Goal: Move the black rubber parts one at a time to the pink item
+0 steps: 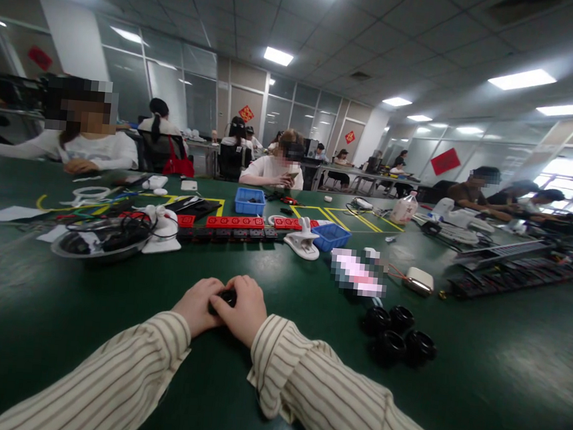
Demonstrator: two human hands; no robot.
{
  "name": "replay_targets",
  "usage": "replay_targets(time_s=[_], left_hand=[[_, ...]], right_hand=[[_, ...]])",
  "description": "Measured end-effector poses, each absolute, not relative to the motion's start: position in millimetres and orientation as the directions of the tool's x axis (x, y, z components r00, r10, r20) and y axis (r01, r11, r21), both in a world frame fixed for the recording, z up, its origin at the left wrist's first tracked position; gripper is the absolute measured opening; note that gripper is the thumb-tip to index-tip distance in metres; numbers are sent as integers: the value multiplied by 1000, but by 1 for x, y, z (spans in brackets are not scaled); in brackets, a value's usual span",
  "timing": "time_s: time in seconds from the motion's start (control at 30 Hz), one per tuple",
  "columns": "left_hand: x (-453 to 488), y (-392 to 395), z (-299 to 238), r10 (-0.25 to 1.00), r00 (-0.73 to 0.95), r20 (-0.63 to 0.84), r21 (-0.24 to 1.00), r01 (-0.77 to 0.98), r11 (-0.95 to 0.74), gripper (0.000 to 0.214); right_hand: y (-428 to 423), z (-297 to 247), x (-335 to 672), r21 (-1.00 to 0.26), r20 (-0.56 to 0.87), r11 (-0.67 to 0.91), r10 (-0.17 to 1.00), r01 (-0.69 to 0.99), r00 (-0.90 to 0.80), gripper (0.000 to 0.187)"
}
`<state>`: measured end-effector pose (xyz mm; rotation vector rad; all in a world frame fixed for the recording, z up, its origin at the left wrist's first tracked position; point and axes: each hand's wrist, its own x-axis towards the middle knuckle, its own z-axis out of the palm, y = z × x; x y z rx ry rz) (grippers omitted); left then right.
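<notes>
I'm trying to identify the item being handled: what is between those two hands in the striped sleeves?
Between the left hand and right hand, part of a black object shows. The hands cover the rest, so its full shape and underside cannot be seen.

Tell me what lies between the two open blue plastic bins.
In the head view, a flat red strip with square marks and the top of a white plastic clip lie between the farther bin and the nearer bin.
</notes>
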<state>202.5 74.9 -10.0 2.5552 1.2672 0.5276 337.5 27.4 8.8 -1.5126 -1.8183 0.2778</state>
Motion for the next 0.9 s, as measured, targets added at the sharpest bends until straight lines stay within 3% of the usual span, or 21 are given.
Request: replay_targets(time_s=[0.3,0.47,0.63,0.73,0.9], left_hand=[[194,87,-16,753,626,206,427,635,-644,40],[193,87,-16,736,648,194,442,613,-656,39],[197,84,-17,757,625,193,389,659,-644,48],[200,81,-16,765,607,215,375,672,-639,41],[199,80,-15,763,590,263,396,655,-643,29]], right_hand=[[28,14,340,-591,422,422,888,687,-183,9],[24,14,339,-549,472,547,827,632,-306,14],[20,15,338,-564,511,446,850,695,-130,17],[22,13,337,-567,479,378,874,732,-80,27],[26,10,335,-560,442,343,894,754,-79,18]])
